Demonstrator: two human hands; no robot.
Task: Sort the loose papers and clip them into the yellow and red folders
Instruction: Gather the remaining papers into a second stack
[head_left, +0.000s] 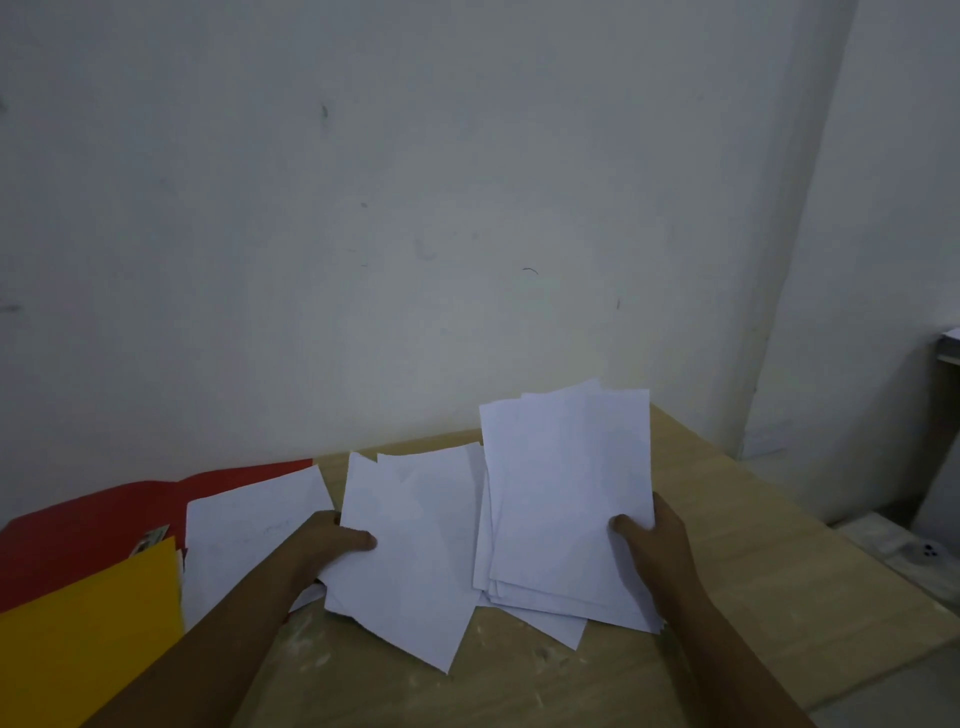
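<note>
At center frame, left hand (337, 540) pinches one paper bundle (410, 551), right hand (649, 540) another stack (566, 493); sheets look light and floppy, so grip near the edges.

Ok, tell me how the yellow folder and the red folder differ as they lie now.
The yellow folder lies nearest the person at the left edge; the red folder lies behind it, toward the wall. The yellow folder overlaps the red folder, partly covering it. A loose white sheet rests across the red folder's right part, while the yellow folder's face shows bare. Both lie flat on the wooden table, and neither hand touches them.
</note>
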